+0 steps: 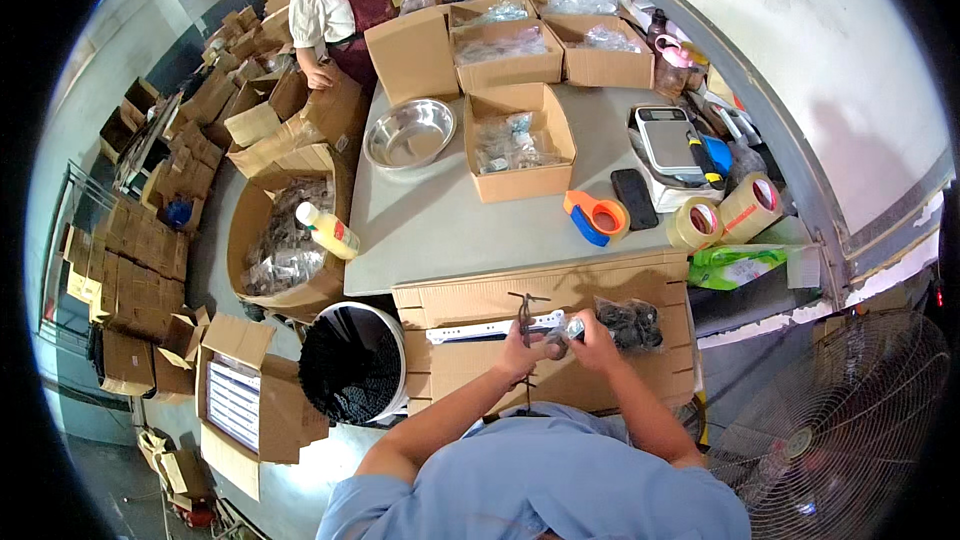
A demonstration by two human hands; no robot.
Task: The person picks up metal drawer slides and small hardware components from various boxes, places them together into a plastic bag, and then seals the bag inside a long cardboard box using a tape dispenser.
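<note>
The white rail [460, 331] lies on the cardboard [550, 380], long axis left to right, mostly left of the hands, so the left hand [518, 353] is nearer. The right hand [592, 343] pinches a shiny piece [575, 328] close beside it; whether the left grips the dark strip [525, 309] there, one cannot tell.

A white perforated strip [472, 331] lies crosswise near a small silvery piece [575, 328].
</note>
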